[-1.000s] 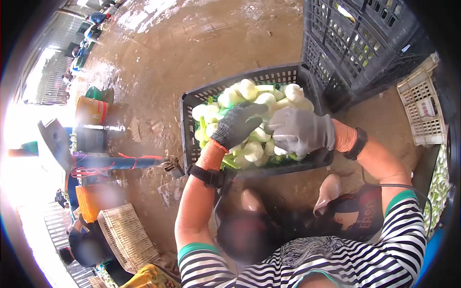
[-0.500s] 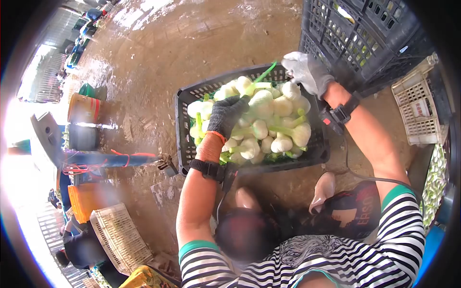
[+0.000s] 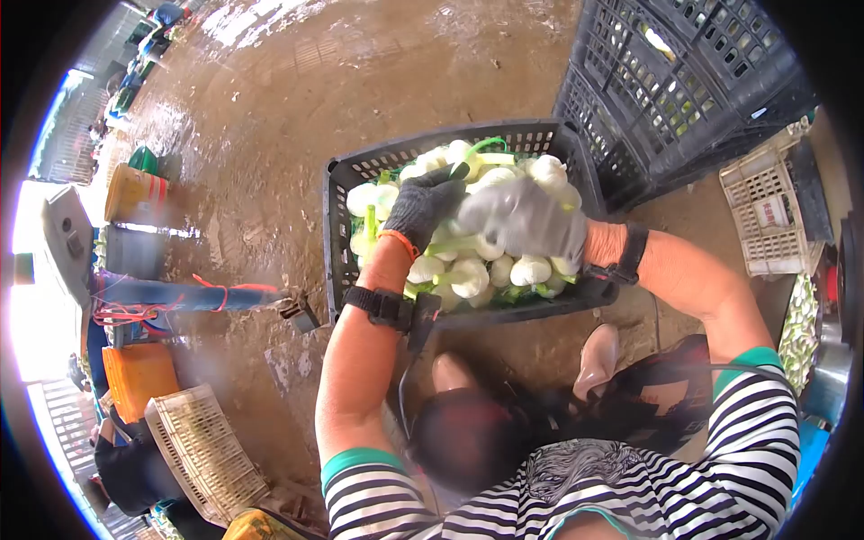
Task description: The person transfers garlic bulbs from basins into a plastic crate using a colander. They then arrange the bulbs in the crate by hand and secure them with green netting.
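Observation:
A black plastic crate [image 3: 337,234] in front of me holds many white garlic bulbs [image 3: 469,277] with green stalks, lying on green netting. My left hand [image 3: 421,205], in a dark knitted glove, rests over the bulbs at the left-centre. Its fingers look curled inward, and whatever lies under them is hidden. Close beside it, my right hand [image 3: 522,216], in a grey and white glove, is over the middle of the pile, smeared by motion. Whether it grips a bulb is not visible. A bent green stalk [image 3: 488,144] sticks up just beyond both hands.
Tall black crates [image 3: 621,108] stand at the upper right, beside a cream crate [image 3: 765,211]. On the left are a blue pole [image 3: 180,292], an orange container [image 3: 139,378], a bucket [image 3: 135,193] and a white basket [image 3: 211,450]. A person in dark clothing [image 3: 135,463] is at the lower left.
My right hand has swung in from the crate's far right corner to the middle of the garlic, beside my left hand. The left hand stays nearly in place; the green stalk now bends over.

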Available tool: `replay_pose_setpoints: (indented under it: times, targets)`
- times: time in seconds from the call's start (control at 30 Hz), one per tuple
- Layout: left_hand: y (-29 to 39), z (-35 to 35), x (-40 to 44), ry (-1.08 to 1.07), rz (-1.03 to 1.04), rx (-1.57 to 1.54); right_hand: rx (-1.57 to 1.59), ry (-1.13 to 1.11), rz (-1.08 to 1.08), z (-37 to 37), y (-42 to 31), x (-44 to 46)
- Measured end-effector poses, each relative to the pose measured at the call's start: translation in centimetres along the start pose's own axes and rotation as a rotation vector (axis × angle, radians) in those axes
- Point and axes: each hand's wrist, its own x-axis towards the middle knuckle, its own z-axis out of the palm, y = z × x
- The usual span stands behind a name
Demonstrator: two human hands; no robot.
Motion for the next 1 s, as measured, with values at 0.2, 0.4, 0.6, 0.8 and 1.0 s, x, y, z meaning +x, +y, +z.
replay_pose_setpoints:
  times: [0.2,0.4,0.6,0.8,1.0]
  targets:
    - [2.6,-1.0,0.5,-0.185,-0.056,0.296,-0.495,-0.048,0.016,-2.9,0.3,-0.8]
    - [2.3,-1.2,2.6,-0.361,0.055,0.731,-0.234,0.184,0.003,-1.1,2.3,1.5]
    - [2.1,-2.1,2.1,-0.511,0.164,0.818,0.049,0.15,0.247,0.5,3.6,1.8]
    - [2.7,-0.7,1.0,-0.466,0.716,1.832,0.19,0.218,0.348,1.1,4.6,3.4]
    - [1.1,-2.1,1.7,-0.28,0.789,1.675,0.928,0.03,1.008,-3.0,1.4,4.2]
